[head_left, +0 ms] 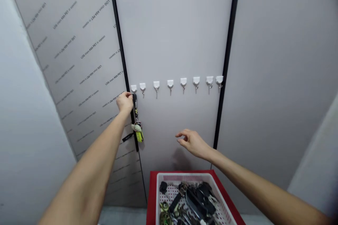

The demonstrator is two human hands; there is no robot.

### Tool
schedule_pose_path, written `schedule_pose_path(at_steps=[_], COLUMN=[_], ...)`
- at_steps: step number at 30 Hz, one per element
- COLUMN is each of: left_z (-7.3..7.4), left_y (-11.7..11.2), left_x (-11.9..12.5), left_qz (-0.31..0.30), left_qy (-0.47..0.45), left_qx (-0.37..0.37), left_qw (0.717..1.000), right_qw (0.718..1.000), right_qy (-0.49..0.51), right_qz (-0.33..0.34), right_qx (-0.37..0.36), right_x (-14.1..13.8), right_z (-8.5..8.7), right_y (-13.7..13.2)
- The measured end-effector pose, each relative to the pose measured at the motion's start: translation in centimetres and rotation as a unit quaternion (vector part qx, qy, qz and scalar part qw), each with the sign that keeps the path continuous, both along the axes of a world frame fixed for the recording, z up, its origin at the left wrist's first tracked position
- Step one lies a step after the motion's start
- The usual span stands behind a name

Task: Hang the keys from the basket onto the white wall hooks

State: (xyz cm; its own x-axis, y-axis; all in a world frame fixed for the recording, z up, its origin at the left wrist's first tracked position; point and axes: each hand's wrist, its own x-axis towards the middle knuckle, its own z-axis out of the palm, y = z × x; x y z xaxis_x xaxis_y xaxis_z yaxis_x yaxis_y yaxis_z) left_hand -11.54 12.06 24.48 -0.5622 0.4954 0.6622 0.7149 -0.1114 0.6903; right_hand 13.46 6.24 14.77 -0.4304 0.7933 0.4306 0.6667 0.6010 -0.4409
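Note:
At the left end of a row of white adhesive hooks, my left hand (125, 102) is closed at the top of a keychain (136, 110) with a black strap. The keychain hangs down against the panel, with a pale knotted cord, a yellow-green piece and a black tag at its lower end. The leftmost hook (133, 88) is just above my fingertips; whether the strap is looped on it I cannot make out. My right hand (194, 143) is in front of the panel, fingers curved and apart, holding nothing.
Below stands a white plastic basket (191, 175) with many keys and keychains (195, 200), on a red surface (152, 197). More hooks (170, 84) run to the right along the grey panel (174, 35). Black strips (227, 49) edge the panel; printed film covers the left one.

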Motion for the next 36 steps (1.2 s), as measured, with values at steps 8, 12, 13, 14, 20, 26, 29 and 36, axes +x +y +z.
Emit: schedule_pose_path(at_steps=[8, 12, 13, 14, 20, 26, 29, 36], left_z=[0.6, 0.9, 1.2, 1.4, 1.7, -6.1, -13.2, -22.6], left_y=[0.1, -0.2, -0.2, -0.1, -0.9, -6.2, -9.4, -14.1], left_x=[0.5, 1.1, 1.3, 1.4, 1.9, 4.1, 6.7, 12.2], left_qz=[-0.002, 0.021, 0.036, 0.049, 0.034, -0.061, -0.185, -0.284], left_qy=[0.023, 0.133, 0.168, 0.200, 0.286, 0.288, 0.252, 0.364], left_qx=[-0.011, -0.060, -0.083, -0.107, -0.156, -0.012, -0.158, -0.445], left_qw=[1.000, 0.989, 0.982, 0.973, 0.945, 0.956, 0.936, 0.767], right_qw=[1.000, 0.999, 0.999, 0.999, 0.987, 0.970, 0.968, 0.961], right_qy=[0.009, -0.007, -0.014, -0.021, -0.136, -0.215, -0.225, -0.259], right_qz=[0.014, 0.010, 0.006, 0.002, 0.003, 0.000, -0.030, -0.050], right_qx=[-0.021, -0.031, -0.032, -0.033, -0.083, -0.114, -0.106, -0.087], right_x=[0.3, 0.4, 0.3, 0.2, -0.5, 0.3, 0.6, 0.2], right_z=[-1.6, -2.3, -2.6, -3.1, -8.2, -12.6, -13.3, -13.6], right_y=[-0.2, -0.2, -0.1, -0.1, -1.2, -3.7, -4.0, -5.3])
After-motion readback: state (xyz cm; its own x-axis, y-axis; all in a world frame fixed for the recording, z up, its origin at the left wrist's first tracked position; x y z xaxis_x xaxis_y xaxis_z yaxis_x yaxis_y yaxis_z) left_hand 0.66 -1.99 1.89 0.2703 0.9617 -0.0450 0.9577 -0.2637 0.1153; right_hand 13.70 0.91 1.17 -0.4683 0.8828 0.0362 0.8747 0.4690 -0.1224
